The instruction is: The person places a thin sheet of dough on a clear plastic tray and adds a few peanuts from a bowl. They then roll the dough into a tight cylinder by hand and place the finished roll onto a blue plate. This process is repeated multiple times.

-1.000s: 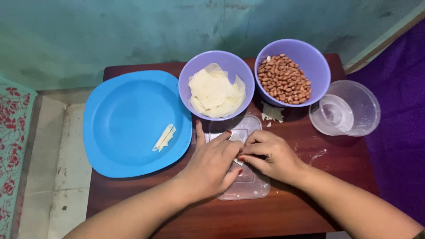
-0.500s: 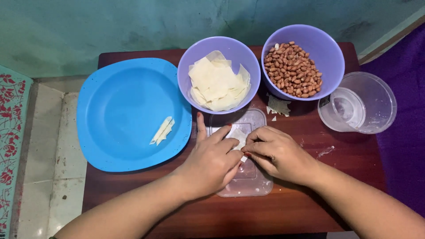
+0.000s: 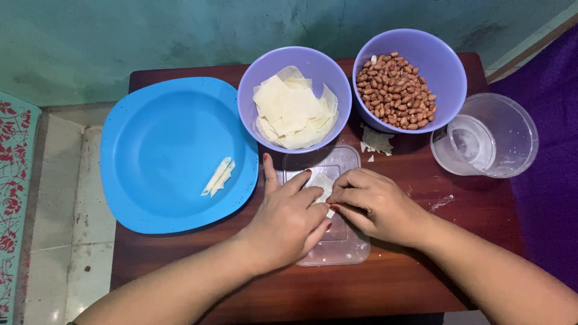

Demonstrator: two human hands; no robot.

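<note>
dark wooden table (image 3: 421, 277) | teal wall (image 3: 150, 36) | both hands (image 3: 325, 210) pinching wrapper (image 3: 322, 182)

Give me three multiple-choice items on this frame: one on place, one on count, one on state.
1. Where does the rolled wrapper piece lie?
A. on the blue plate
B. in the bowl of peanuts
C. on the floor

2. How many purple bowls stand on the wooden table?
A. one
B. two
C. three

3. What are both hands doing?
A. hanging above the plate
B. holding the clear plastic container
C. pressing a pale wrapper on the clear lid

Answers:
1. A, the pale roll sits on the plate's right part.
2. B, one bowl of wrappers, one of peanuts.
3. C, the left hand and right hand meet fingertip to fingertip over the wrapper on the lid.
</note>
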